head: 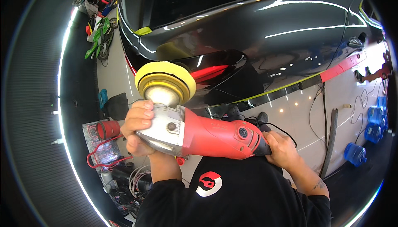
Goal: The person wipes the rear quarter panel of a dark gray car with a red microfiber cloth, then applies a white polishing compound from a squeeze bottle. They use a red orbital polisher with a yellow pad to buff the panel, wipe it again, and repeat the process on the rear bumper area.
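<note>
A red electric rotary polisher [214,135] lies across the front of my body, with a yellow foam pad [166,74] at its left end. My left hand [138,126] wraps around its silver gear head. My right hand [283,149] grips the black rear end of the body, where a black cord runs out. Beyond the tool stands a glossy black car [214,34] with a red lamp [211,73]. The pad overlaps the car's side in view; whether it touches the paint I cannot tell.
Yellow tape [279,87] edges the car's lower side. Several blue water jugs [355,154], cables and a long grey strip [330,143] lie at the right; another person's leg [374,74] shows there. Leftward are a green mini motorbike [101,40] and a red bucket [108,129].
</note>
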The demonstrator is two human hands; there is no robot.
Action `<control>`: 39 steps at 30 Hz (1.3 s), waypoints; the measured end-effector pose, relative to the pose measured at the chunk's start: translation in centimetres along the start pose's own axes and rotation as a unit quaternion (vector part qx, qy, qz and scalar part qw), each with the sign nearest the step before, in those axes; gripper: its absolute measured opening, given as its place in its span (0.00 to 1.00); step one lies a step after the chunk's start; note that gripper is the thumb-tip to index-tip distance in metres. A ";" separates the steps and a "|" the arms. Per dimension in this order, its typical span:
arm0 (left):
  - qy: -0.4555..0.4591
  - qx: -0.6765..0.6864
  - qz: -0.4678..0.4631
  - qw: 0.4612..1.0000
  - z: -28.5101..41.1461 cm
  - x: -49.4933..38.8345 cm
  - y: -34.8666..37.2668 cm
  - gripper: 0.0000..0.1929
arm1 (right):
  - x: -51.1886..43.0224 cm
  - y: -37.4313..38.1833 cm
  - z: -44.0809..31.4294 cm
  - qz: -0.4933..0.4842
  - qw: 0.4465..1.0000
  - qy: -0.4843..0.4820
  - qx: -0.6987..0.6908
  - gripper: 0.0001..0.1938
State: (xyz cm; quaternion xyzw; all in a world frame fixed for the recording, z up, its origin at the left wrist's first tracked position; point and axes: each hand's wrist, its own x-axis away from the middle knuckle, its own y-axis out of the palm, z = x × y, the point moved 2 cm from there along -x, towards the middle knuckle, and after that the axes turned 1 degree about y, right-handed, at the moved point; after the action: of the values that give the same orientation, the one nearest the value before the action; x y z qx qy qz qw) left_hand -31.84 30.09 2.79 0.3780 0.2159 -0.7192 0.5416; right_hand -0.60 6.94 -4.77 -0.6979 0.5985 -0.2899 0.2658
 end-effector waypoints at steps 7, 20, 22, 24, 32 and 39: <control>0.034 -0.153 -0.018 0.988 3.8 -0.7 7.2 0.28 | -0.1 2.0 4.6 0.098 0.992 0.011 -0.080 0.25; 0.036 -0.059 -0.404 0.912 -4.2 4.2 35.9 0.25 | 14.0 8.2 22.2 0.232 0.892 0.228 -0.314 0.26; 0.038 -0.044 -0.415 0.908 -6.1 5.3 40.6 0.22 | 14.7 8.5 24.6 0.230 0.872 0.270 -0.337 0.26; 0.042 -0.040 -0.425 0.903 -7.7 6.3 44.4 0.21 | 14.7 8.6 26.5 0.236 0.853 0.291 -0.364 0.24; 0.032 -0.072 -0.420 0.904 -10.7 6.8 48.2 0.11 | 11.9 9.4 29.3 0.297 0.849 0.240 -0.366 0.20; 0.019 -0.102 -0.395 0.913 -9.1 5.8 39.6 0.11 | 10.7 8.5 28.0 0.247 0.881 0.218 -0.338 0.19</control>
State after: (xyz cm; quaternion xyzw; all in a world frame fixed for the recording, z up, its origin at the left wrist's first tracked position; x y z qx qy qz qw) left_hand 7.57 20.40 -3.47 0.2177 0.4302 -0.8412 0.2447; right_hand 15.11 -4.21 -29.27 -0.4938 0.8561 -0.1398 -0.0611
